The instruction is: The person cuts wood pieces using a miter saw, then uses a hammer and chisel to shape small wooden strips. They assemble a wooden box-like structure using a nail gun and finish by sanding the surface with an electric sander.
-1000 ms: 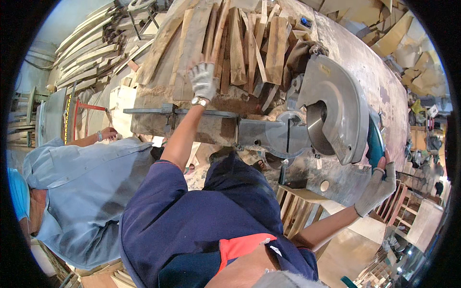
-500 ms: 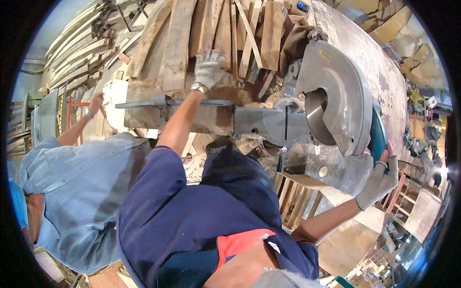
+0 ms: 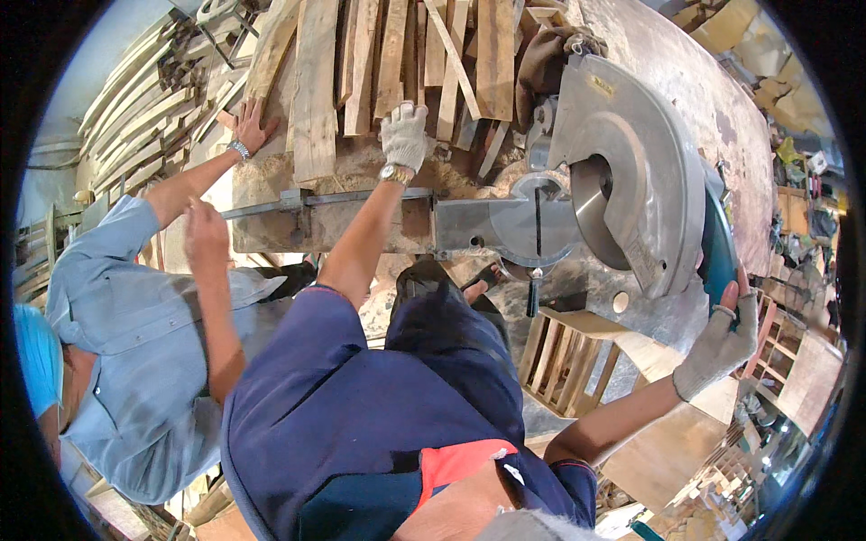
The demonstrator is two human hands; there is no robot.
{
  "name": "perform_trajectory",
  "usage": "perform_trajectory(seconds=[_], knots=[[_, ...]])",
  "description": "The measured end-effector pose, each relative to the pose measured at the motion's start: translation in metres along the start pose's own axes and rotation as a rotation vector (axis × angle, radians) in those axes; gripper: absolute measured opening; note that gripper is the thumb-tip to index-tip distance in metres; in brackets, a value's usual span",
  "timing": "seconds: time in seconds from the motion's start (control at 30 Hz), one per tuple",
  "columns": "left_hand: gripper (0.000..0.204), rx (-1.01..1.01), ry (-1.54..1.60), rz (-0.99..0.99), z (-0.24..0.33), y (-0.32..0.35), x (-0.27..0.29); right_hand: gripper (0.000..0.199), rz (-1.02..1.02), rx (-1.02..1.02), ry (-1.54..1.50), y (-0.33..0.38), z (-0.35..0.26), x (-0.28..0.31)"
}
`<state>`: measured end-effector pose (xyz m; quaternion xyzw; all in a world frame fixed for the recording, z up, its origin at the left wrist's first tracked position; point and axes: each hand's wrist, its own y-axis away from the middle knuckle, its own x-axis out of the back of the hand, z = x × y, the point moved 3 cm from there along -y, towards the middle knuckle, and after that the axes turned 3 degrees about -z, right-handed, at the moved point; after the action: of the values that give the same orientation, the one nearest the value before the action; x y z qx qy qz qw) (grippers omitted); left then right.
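My left hand [image 3: 403, 142], in a pale knit glove, reaches beyond the metal fence [image 3: 316, 199] to the stacked lumber. Its fingers are closed at the near end of a narrow wooden board [image 3: 391, 68]; the fingertips are partly hidden. At the right, my right hand [image 3: 719, 350], in a similar glove with bare fingertips showing, is wrapped round the teal handle side of a miter saw [image 3: 663, 171]. The saw's head is raised, its round blade [image 3: 593, 200] showing below the grey guard. No wood lies on the round saw table [image 3: 532, 230].
A co-worker in a blue-grey shirt [image 3: 135, 316] stands at my left, one hand [image 3: 255, 128] on a board, the other raised. Several long boards [image 3: 316, 108] lie across the bench. A wooden crate [image 3: 568, 361] sits below the saw. Sawdust covers parts of the bench.
My left hand has shifted slightly right and its spread fingers have closed at a board's end. The co-worker's hand has reached onto the boards, and their other arm has come up. My right hand stays on the saw.
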<state>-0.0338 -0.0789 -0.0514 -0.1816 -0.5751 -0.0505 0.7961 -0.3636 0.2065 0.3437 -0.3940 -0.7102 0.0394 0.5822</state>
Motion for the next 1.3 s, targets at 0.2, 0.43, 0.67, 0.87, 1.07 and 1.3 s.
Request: perform_trajectory(seconds=[0.2,0.43,0.67,0.87,1.07,1.3], knots=[[0.052,-0.116,-0.31,-0.095,0.003,-0.012,-0.007,0.027,0.008,-0.006,-0.032,-0.001,0.002,0.0],[0.031,-0.126,-0.406,-0.07,0.004,-0.016,-0.002,0.025,0.005,0.013,-0.091,-0.002,-0.001,0.0],[0.035,0.252,0.271,0.16,0.009,-0.054,0.108,0.026,-0.018,-0.008,-0.265,-0.002,0.001,-0.005],[0.039,0.545,1.115,0.277,0.003,0.059,0.169,0.024,-0.001,0.102,-0.273,-0.002,0.003,-0.009],[0.04,0.691,2.073,-0.426,0.108,0.312,0.136,0.021,0.024,0.244,-0.141,-0.008,0.005,-0.011],[0.058,0.839,2.239,-0.369,0.14,0.317,0.093,0.028,0.047,0.337,-0.084,-0.01,0.006,-0.017]])
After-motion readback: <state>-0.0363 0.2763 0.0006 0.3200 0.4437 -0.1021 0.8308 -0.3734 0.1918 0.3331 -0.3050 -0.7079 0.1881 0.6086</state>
